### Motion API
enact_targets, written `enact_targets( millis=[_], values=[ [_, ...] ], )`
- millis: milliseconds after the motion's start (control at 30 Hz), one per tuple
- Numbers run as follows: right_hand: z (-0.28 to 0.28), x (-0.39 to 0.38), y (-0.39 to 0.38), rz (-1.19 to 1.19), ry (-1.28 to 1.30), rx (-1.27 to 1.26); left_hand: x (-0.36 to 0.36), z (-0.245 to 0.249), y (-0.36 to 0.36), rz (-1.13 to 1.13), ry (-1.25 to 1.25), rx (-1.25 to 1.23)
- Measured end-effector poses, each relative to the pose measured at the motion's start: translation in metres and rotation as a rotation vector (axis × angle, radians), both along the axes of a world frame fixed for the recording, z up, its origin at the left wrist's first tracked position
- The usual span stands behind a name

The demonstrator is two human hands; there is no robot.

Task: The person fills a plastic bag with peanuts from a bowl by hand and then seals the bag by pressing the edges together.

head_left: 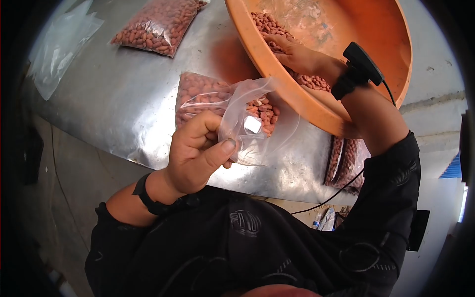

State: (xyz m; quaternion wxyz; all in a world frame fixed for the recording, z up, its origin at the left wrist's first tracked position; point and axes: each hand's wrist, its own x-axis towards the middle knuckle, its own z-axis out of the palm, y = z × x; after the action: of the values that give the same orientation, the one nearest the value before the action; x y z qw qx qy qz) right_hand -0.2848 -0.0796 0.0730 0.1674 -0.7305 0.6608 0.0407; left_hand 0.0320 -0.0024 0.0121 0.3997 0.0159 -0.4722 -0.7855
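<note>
Left hand [198,152] pinches the edge of a clear plastic bag [230,116] between thumb and fingers, near the middle of the near edge of the metal surface [123,106]. Bag mouth gapes toward the orange basin [284,81]. Peanuts show through or behind the plastic; cannot tell if they are in the held bag or in the filled bag [200,94] lying just behind it. Small white patch [252,124] visible there, unclear if label or glare.

Right hand [292,53] is inside the basin, fingers reaching down among loose peanuts [311,81]; fingertips partly hidden, cannot tell if it grasps any. Basin is on the right part of the surface, its opening facing the person; more peanuts lie along its left side, under and around the fingers.

Another filled peanut bag [158,27] lies toward the far side, left of the basin. Flat clear bags [64,47] are at the left end. More filled bags [349,161] sit below the basin, by the near edge at right.

Black band [148,193] on left wrist; black device [363,63] with cable strapped on right wrist.
</note>
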Motion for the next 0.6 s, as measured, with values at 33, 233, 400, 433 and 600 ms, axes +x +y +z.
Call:
enact_targets(
  millis=[33, 233, 400, 433, 600],
  values=[
    [-0.005, -0.005, 0.0, -0.02, 0.055, -0.022, 0.0, 0.0, 0.0, -0.005, -0.005, -0.002],
    [-0.008, -0.009, 0.0, 0.025, 0.242, -0.066, 0.0, -0.002, -0.002, -0.008, -0.005, -0.009],
    [-0.004, -0.016, 0.005, 0.069, 0.152, -0.111, -0.001, -0.001, -0.001, 0.019, -0.019, -0.008],
    [-0.002, -0.017, 0.005, 0.083, 0.19, -0.104, -0.001, -0.002, 0.0, 0.025, -0.027, -0.005],
    [0.028, -0.015, 0.013, -0.017, 0.229, -0.032, -0.004, -0.002, 0.001, 0.047, -0.031, 0.013]
  ],
)
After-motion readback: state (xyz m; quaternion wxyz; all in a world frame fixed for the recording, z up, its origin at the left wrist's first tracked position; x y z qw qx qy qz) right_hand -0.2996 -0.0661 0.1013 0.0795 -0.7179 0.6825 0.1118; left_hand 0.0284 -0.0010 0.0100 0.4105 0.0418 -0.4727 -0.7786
